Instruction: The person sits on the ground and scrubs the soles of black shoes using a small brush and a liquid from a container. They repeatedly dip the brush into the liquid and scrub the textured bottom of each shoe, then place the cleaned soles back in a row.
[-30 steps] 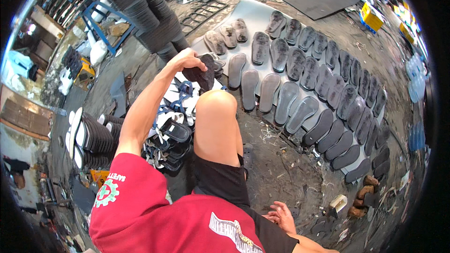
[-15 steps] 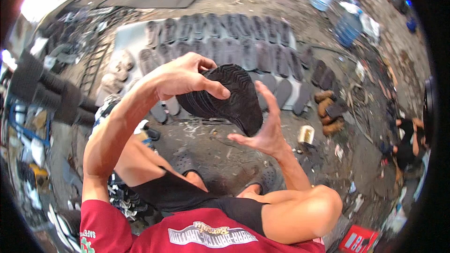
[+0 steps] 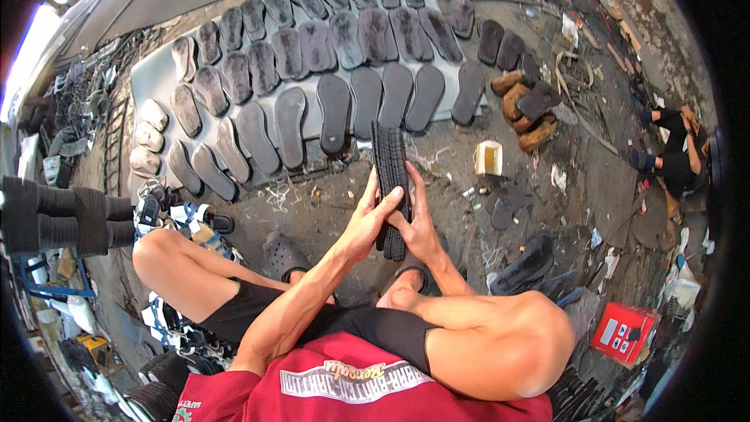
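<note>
Between my hands is a small stack of black rubber shoe soles (image 3: 393,156), held upright with the ridged edges facing me. My left hand (image 3: 364,227) closes on the stack's left side, its thumb lying across the edges. From the right, my right hand (image 3: 423,228) grips the same stack, fingers along the outer face and thumb near the left one. Beyond them, several dark soles (image 3: 334,113) lie in rows on a light grey sheet (image 3: 150,78) on the ground.
Wooden shoe lasts (image 3: 517,105) lie right of the sheet, near a yellowish open container (image 3: 489,158). Stacked black soles (image 3: 58,223) stand at left, above strappy sandals (image 3: 205,227). A red box (image 3: 624,334) sits at lower right; another person (image 3: 678,148) is at far right.
The soles have come down and turned from tread-side view to edge-on. My right hand, open and apart from them before, now grips them with the left. The view has shifted.
</note>
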`<control>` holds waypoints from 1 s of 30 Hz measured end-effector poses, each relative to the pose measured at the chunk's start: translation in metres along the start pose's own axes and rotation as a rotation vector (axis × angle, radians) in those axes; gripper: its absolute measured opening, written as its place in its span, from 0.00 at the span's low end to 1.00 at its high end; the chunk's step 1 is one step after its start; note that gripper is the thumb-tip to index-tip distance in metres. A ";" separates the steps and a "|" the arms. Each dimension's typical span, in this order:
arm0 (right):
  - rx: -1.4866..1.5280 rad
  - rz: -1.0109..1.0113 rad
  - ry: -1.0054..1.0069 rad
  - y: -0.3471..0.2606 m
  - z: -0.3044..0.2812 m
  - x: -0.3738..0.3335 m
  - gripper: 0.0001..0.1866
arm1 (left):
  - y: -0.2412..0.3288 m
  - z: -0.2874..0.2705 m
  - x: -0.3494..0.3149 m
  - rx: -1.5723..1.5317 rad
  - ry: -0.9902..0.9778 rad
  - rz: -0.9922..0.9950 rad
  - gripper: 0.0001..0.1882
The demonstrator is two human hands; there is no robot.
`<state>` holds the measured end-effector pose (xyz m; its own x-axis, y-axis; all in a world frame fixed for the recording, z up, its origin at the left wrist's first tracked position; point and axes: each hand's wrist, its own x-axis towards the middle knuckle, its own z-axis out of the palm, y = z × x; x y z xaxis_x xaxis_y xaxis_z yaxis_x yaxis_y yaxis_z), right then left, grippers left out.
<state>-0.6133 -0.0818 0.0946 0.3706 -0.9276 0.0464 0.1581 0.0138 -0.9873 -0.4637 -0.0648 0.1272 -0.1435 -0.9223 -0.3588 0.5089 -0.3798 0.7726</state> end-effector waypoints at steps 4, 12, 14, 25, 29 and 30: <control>0.117 0.214 -0.024 -0.007 0.000 -0.017 0.50 | -0.009 -0.005 -0.011 -0.086 0.059 -0.084 0.42; 0.148 0.307 0.019 0.009 -0.001 -0.023 0.46 | -0.016 -0.031 -0.020 -0.102 0.200 -0.264 0.35; 0.256 0.420 0.105 0.017 -0.011 -0.031 0.41 | -0.018 -0.029 -0.018 -0.139 0.287 -0.280 0.31; 0.217 0.534 0.160 0.031 -0.036 -0.045 0.29 | -0.049 -0.056 -0.012 -0.110 0.293 -0.234 0.33; -0.264 0.320 0.217 0.031 -0.050 -0.038 0.37 | -0.046 -0.060 -0.005 -0.133 0.263 -0.154 0.34; -0.595 0.274 0.272 0.034 -0.051 -0.037 0.40 | -0.043 -0.062 -0.003 -0.142 0.266 -0.152 0.35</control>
<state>-0.6678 -0.0664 0.0518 0.0712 -0.9813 -0.1789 -0.4639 0.1262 -0.8769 -0.4323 -0.0407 0.0622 -0.0101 -0.7975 -0.6032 0.6147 -0.4807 0.6253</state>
